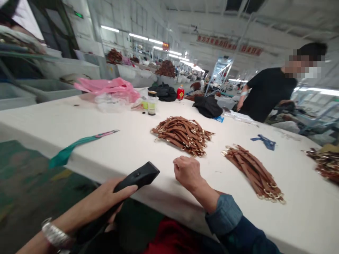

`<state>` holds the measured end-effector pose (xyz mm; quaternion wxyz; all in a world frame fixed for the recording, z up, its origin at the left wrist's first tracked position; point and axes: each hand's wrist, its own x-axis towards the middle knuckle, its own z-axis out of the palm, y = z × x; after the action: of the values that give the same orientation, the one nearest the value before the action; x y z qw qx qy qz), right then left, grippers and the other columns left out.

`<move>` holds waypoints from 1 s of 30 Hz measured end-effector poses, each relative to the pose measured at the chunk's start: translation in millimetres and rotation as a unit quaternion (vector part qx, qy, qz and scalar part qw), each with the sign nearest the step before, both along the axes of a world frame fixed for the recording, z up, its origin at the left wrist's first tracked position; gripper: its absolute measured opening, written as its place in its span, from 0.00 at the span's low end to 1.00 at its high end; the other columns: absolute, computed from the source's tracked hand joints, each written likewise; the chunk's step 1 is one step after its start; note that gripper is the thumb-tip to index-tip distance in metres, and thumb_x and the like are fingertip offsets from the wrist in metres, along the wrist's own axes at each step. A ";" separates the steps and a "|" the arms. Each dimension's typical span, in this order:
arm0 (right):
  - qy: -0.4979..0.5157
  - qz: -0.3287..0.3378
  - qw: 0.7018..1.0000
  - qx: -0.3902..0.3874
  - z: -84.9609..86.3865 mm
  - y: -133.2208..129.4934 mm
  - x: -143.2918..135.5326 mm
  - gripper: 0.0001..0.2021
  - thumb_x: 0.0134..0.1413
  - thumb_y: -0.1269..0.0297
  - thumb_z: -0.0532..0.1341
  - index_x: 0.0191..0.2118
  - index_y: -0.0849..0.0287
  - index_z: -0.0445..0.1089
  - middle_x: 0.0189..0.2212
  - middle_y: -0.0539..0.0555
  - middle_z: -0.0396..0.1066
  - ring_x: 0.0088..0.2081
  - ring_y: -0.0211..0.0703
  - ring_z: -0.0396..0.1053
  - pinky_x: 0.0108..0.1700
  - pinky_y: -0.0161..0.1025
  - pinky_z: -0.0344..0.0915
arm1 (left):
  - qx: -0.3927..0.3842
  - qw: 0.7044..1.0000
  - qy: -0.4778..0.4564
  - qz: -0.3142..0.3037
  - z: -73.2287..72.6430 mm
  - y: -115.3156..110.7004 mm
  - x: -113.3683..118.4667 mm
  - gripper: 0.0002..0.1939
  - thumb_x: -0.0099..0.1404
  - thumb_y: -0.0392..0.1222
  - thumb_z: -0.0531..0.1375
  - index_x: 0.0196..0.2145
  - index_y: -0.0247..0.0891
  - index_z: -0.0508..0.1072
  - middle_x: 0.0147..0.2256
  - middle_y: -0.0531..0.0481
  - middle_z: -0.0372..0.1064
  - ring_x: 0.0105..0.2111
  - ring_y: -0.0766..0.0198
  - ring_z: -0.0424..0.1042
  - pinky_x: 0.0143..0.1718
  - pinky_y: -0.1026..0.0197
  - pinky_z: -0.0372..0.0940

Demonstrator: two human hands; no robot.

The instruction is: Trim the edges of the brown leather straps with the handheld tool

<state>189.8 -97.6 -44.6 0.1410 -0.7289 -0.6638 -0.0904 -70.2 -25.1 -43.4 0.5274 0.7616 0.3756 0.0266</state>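
Note:
My left hand point(112, 195) is wrapped around a black hair clipper point(140, 175) at the table's front edge, its head pointing up and to the right. To the right, my right hand point(187, 171) is curled into a fist just above the white table. Its fingers hide whatever may be inside, though a bit of brown shows beside the wrist. Beyond that fist lies a heap of brown straps point(182, 134) with gold-coloured metal rings. A flatter bundle of similar brown straps point(254, 171) lies to its right.
Pink-handled scissors point(107, 133) with a teal cloth lie at left. Pink plastic point(111, 88), a glass jar point(152, 103), a red bottle point(180, 92) and black cloth point(208, 106) stand toward the back. A dark blue scrap point(265, 141) lies right. A person point(267, 91) stands beyond the table.

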 end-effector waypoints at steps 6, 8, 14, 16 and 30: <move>0.121 0.129 0.984 -0.020 -52.5 1.2 -22.5 0.19 0.53 0.71 0.54 0.52 0.58 0.65 0.43 0.57 0.70 0.45 0.43 0.66 0.46 0.38 0.63 | -0.030 0.998 -0.004 0.050 3.9 -3.7 -13.5 0.22 0.60 0.62 0.53 0.29 0.37 0.63 0.18 0.55 0.64 0.16 0.66 0.64 0.19 0.66 0.59; 0.172 0.184 0.967 0.025 -54.4 -7.7 -9.1 0.24 0.52 0.73 0.54 0.56 0.58 0.60 0.49 0.57 0.67 0.50 0.43 0.63 0.52 0.40 0.62 | -0.044 0.997 -0.003 0.059 0.1 -1.7 -14.0 0.22 0.60 0.62 0.54 0.30 0.37 0.63 0.19 0.55 0.64 0.16 0.66 0.65 0.17 0.66 0.59; 0.238 0.147 0.956 0.091 -64.2 -33.1 17.5 0.16 0.53 0.71 0.57 0.48 0.58 0.68 0.43 0.56 0.70 0.46 0.44 0.66 0.49 0.43 0.65 | -0.049 0.998 0.006 0.047 -0.1 3.0 3.4 0.22 0.60 0.61 0.54 0.32 0.37 0.64 0.20 0.55 0.64 0.16 0.65 0.66 0.17 0.65 0.60; 0.229 0.135 0.961 0.082 -68.3 -38.9 15.4 0.09 0.55 0.69 0.57 0.41 0.57 0.72 0.38 0.55 0.71 0.41 0.43 0.67 0.45 0.42 0.66 | -0.046 0.998 0.018 0.044 4.3 2.8 11.2 0.22 0.59 0.61 0.54 0.34 0.37 0.64 0.20 0.55 0.64 0.16 0.65 0.67 0.17 0.65 0.60; 0.185 0.124 0.975 -0.024 -49.7 -27.9 13.1 0.06 0.54 0.63 0.60 0.36 0.55 0.73 0.31 0.53 0.69 0.37 0.41 0.64 0.39 0.37 0.60 | 0.000 0.994 0.103 -0.041 13.3 -8.2 37.8 0.25 0.61 0.63 0.52 0.38 0.35 0.68 0.18 0.55 0.63 0.16 0.66 0.66 0.16 0.67 0.59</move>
<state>202.9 -125.6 -94.3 0.2537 -0.6484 -0.7133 0.0800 -32.4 -33.3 -30.1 0.4868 0.7749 0.3963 -0.0739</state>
